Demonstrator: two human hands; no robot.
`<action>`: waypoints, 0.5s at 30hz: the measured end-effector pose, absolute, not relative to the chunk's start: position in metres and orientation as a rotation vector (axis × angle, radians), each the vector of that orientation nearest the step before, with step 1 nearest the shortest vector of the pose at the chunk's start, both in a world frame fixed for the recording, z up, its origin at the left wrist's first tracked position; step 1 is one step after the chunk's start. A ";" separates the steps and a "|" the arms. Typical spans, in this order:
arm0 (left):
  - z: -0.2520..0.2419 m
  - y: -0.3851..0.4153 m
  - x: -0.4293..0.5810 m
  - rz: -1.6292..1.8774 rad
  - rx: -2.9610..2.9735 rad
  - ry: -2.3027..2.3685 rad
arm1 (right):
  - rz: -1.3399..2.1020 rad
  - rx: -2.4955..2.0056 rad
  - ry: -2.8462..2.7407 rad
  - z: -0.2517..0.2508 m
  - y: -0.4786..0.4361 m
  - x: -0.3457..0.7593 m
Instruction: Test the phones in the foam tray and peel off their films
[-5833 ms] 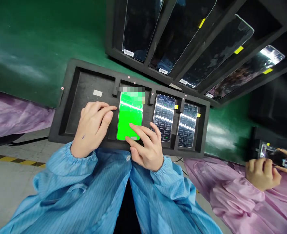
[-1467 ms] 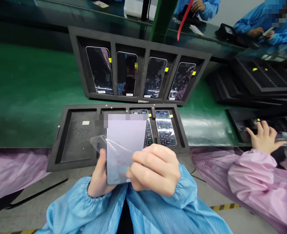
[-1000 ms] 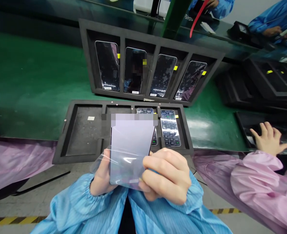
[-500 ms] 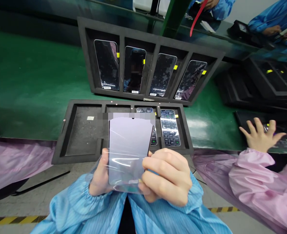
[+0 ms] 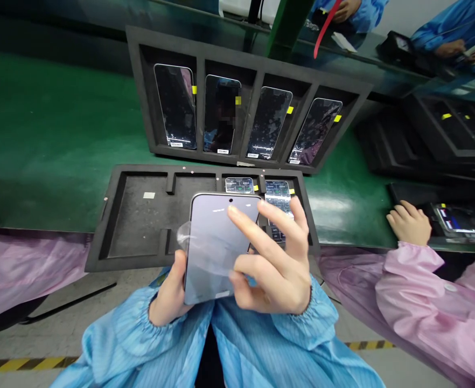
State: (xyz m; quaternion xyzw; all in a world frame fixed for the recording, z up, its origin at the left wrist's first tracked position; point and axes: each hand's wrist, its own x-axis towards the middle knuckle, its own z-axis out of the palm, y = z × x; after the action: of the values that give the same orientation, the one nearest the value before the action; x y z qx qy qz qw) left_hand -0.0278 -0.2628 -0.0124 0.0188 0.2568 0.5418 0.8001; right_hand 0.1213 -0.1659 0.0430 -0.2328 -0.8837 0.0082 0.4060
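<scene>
A smartphone (image 5: 213, 242) with a pale, lit screen is tilted up in front of me, gripped along its left side by my left hand (image 5: 170, 293). My right hand (image 5: 276, 264) is over its right side, thumb and a lower finger pinched together while other fingers stretch across the upper screen. From that pinch a thin clear plastic film (image 5: 184, 235) seems to run over the screen, its curled end sticking out past the left edge. Beneath is a black foam tray (image 5: 136, 226) holding two lit phones, one phone (image 5: 278, 207) at its right end.
Behind it, a second black tray (image 5: 221, 157) holds several dark-screened phones with yellow tabs. To the right, a co-worker's hand (image 5: 410, 222) rests by a device at the green table (image 5: 60, 129) edge. More black trays (image 5: 459, 129) are stacked beyond. Other workers sit across.
The clear film has shifted off the phone's lower part and now curls past its left edge. My right hand has raised and spread its upper fingers. The co-worker's hand has lowered to the table.
</scene>
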 end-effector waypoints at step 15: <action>-0.007 -0.264 -0.028 1.162 0.044 0.585 | 0.006 -0.560 -2.281 0.040 -0.166 0.122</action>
State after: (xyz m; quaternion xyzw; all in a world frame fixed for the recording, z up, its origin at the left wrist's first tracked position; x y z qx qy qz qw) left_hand -0.0282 -0.2637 -0.0067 0.0204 0.2722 0.5409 0.7956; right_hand 0.1217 -0.1659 0.0401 -0.2201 -0.8958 0.0024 0.3862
